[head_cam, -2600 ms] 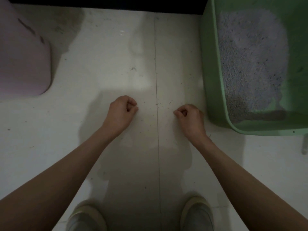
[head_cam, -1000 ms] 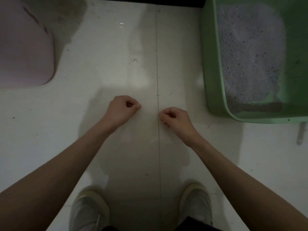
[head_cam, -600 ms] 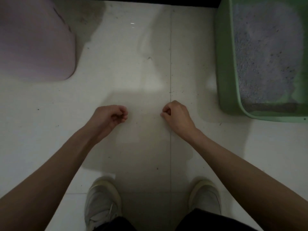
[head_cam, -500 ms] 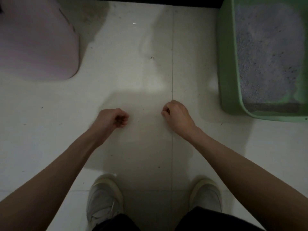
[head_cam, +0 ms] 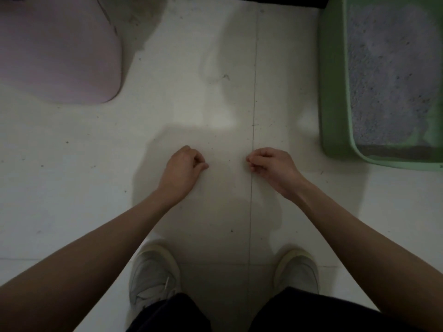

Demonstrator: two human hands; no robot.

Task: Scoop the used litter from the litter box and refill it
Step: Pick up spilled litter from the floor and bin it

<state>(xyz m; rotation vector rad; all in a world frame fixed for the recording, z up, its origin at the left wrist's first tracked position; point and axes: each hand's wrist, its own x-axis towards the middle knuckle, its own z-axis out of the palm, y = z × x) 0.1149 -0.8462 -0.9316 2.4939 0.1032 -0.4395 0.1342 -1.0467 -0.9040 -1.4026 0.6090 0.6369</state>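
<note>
Your left hand [head_cam: 183, 167] and right hand [head_cam: 271, 165] hang curled into loose fists, holding nothing, over the middle of the white tiled floor [head_cam: 72, 176]. You have drifted left: the green plastic litter box [head_cam: 333, 92] of grey litter [head_cam: 388, 68] now sits cut off at the floor's far right edge, out of reach. No scoop shows; the pink rounded container [head_cam: 60, 51] far left is unclear.

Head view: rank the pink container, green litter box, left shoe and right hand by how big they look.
1. pink container and green litter box: both cut off by the frame, too close to rank.
2. left shoe, partly hidden by the trouser leg.
3. right hand, nearer the camera, so unsure.
</note>
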